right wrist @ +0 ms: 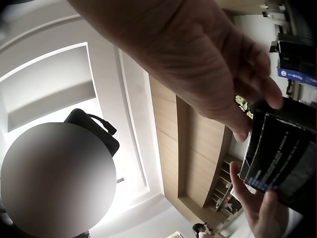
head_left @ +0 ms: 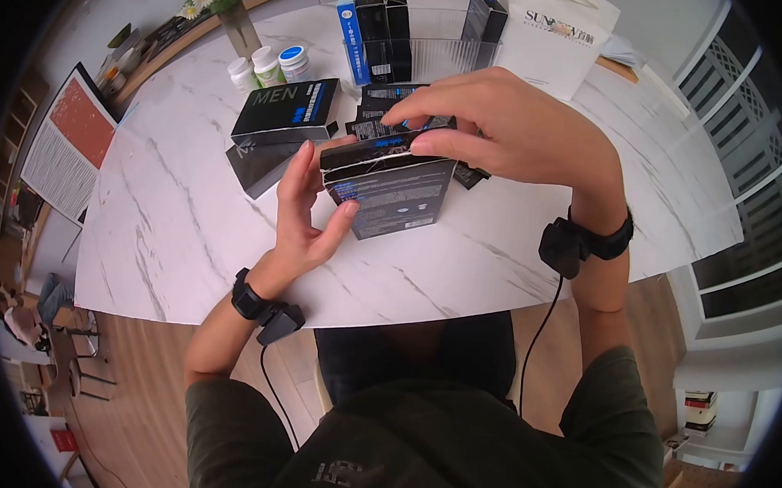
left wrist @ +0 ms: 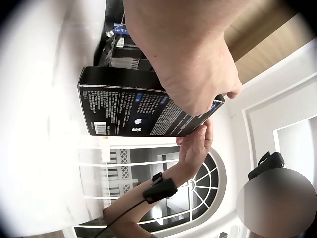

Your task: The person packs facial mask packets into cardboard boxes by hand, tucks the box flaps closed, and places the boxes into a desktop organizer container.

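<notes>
A black cardboard box (head_left: 397, 196) with small print, a barcode and blue lettering stands upright near the table's middle. My left hand (head_left: 300, 231) grips its left side, thumb on the near face. Over the top edge arches my right hand (head_left: 527, 128), thumb and fingers pinching the top flap, whose edge looks scuffed white. In the left wrist view the printed face of the box (left wrist: 129, 114) shows below the left hand (left wrist: 198, 74). Behind it lie several small black packets (head_left: 374, 128), partly hidden by the right hand. A black MEN box (head_left: 283, 108) sits to the left.
Three white bottles (head_left: 265, 62) and a flower vase (head_left: 240, 30) stand at the back left. A clear ribbed bin (head_left: 456, 62), black boxes (head_left: 384, 34), a blue-and-white box (head_left: 351, 42) and a white paper bag (head_left: 552, 50) are at the back of the marbled table (head_left: 164, 234).
</notes>
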Tool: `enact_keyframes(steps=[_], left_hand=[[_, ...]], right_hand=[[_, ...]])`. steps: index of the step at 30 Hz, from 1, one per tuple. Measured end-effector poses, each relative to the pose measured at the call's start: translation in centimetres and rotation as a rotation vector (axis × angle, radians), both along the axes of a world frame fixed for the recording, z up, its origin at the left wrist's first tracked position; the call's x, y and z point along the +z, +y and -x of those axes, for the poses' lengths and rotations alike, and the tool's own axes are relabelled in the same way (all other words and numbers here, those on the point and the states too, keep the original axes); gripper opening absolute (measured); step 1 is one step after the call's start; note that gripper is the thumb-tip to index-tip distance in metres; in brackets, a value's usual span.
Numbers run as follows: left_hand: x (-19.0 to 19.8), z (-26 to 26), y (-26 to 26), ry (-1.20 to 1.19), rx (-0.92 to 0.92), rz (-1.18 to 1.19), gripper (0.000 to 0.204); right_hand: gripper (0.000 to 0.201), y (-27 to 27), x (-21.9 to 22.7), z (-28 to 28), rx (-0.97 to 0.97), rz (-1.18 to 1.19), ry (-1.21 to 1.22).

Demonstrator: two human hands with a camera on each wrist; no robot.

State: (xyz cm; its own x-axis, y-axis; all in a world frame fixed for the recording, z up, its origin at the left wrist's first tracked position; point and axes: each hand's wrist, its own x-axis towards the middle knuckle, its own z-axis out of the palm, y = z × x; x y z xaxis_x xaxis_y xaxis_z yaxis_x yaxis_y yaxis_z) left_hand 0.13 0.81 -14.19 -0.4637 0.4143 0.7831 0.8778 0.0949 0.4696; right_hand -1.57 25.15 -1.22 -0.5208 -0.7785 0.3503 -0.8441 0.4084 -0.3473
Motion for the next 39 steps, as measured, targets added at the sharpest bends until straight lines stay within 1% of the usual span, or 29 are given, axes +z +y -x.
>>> enact_keyframes(steps=[3, 7, 9, 10, 11, 12, 14, 16, 18, 20, 21, 23, 26, 31, 33, 34, 36, 37, 39], left_hand=[[0.0, 0.0, 0.1, -0.027, -0.004, -0.013, 0.08], [-0.1, 0.1, 0.1, -0.025, -0.013, -0.03, 0.079], [-0.3, 0.0, 0.0, -0.039, -0.019, -0.037, 0.079], [-0.6, -0.1, -0.1, -0.037, 0.014, -0.049, 0.078], [-0.9, -0.2, -0.1, -0.035, 0.046, -0.061, 0.077], [-1.2, -0.1, -0.1, -0.035, 0.046, -0.061, 0.077], [-1.8, 0.1, -0.2, -0.017, 0.035, -0.138, 0.074], [-1.7, 0.3, -0.4, 0.021, 0.029, -0.112, 0.072], [-1.3, 0.3, -0.7, 0.059, 0.023, -0.088, 0.069], [-0.6, 0.2, -0.9, 0.092, 0.066, 0.058, 0.069], [-0.7, 0.1, -0.8, 0.091, 0.065, 0.058, 0.069], [-1.2, -0.1, -0.5, 0.008, 0.039, -0.056, 0.07], [-1.7, -0.1, -0.4, 0.006, 0.062, -0.093, 0.069], [-1.4, -0.1, -0.4, 0.008, 0.061, -0.08, 0.071], [-1.3, -0.2, -0.4, 0.016, 0.054, -0.069, 0.072], [-1.2, -0.2, -0.4, 0.008, 0.067, -0.065, 0.073], [-1.0, -0.2, -0.4, 0.0, 0.081, -0.061, 0.074], [-0.7, -0.3, -0.4, 0.018, 0.103, -0.047, 0.075], [-0.5, -0.4, -0.4, 0.035, 0.123, -0.031, 0.075]], right_hand=[[0.022, -0.2, 0.5, -0.6, -0.032, -0.053, -0.023], [0.02, -0.3, 0.1, -0.5, -0.006, -0.041, -0.039], [0.02, -0.4, -0.3, -0.1, -0.017, 0.015, 0.062], [0.02, -0.4, -0.2, -0.2, -0.016, 0.015, 0.062], [0.021, -0.5, 0.0, -0.3, -0.054, 0.003, 0.07], [0.021, -0.6, 0.1, -0.3, -0.092, -0.009, 0.078], [0.022, -0.7, 0.3, -0.3, -0.117, -0.029, 0.054], [0.023, -0.7, 0.2, -0.1, -0.142, -0.047, 0.03], [0.023, -0.8, -0.1, 0.0, -0.116, 0.028, 0.06], [0.023, -0.8, 0.0, -0.1, -0.11, 0.044, 0.036], [0.024, -0.8, 0.0, -0.1, -0.104, 0.059, 0.013], [0.023, -0.7, 0.0, 0.0, -0.081, 0.066, -0.001], [0.024, -0.5, 0.2, -0.3, -0.067, 0.054, 0.001], [0.024, -0.2, 0.8, -1.0, -0.108, 0.062, 0.099], [0.018, -0.1, 1.1, -1.2, -0.073, 0.184, 0.128], [0.018, -0.1, 1.1, -1.3, -0.072, 0.183, 0.127], [0.018, -0.3, 1.1, -1.5, 0.042, 0.212, 0.22], [0.018, -0.5, 1.0, -1.8, 0.043, 0.212, 0.219], [0.01, -1.2, 0.7, -2.8, 0.063, 0.204, 0.259]])
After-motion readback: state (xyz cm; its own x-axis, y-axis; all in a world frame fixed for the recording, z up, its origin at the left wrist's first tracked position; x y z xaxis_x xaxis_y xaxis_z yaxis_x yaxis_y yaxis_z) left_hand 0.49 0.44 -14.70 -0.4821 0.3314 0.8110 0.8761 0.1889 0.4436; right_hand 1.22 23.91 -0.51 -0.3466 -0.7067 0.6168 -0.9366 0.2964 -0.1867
